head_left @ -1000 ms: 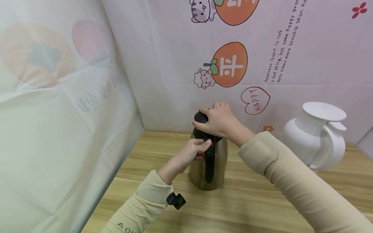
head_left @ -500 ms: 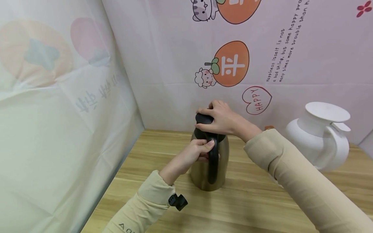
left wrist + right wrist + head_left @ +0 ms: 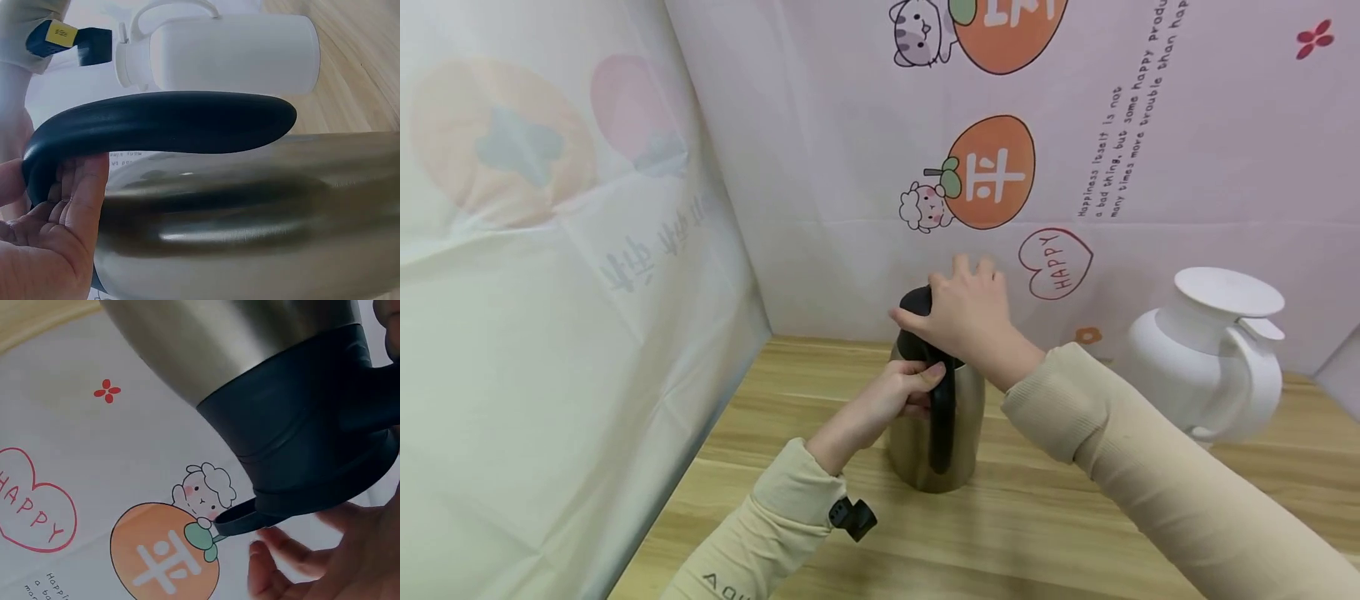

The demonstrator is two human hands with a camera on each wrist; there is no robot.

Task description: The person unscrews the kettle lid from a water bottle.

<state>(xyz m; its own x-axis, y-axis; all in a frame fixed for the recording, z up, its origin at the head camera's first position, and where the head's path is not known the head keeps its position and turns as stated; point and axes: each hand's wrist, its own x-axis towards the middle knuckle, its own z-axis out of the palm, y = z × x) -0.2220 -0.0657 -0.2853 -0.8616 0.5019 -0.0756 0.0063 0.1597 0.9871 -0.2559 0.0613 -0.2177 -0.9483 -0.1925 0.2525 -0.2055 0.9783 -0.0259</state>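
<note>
A brushed-steel thermos jug (image 3: 968,417) stands upright on the wooden table, with a black handle (image 3: 942,433) facing the person. My left hand (image 3: 891,392) grips the upper part of that handle; in the left wrist view the fingers pass through the loop and the thumb lies on the outer side. My right hand (image 3: 972,310) is spread over the black lid (image 3: 916,302), thumb at the near left and fingers raised towards the back. From the right wrist view, the lid's spout (image 3: 240,519) juts out beside the fingers (image 3: 269,565), which are bent slightly and partly apart from the rim.
A white jug (image 3: 1187,367) with its own handle stands on the right of the wooden table (image 3: 850,542). Close behind hangs a printed cloth (image 3: 835,167), and another pale cloth (image 3: 550,333) borders the left side. A small black device (image 3: 853,518) is strapped to the left cuff.
Half a second ago the right hand's fingers bent closer round the lid; now they are lifted and spread, and the hand has turned. The left hand keeps its hold on the handle.
</note>
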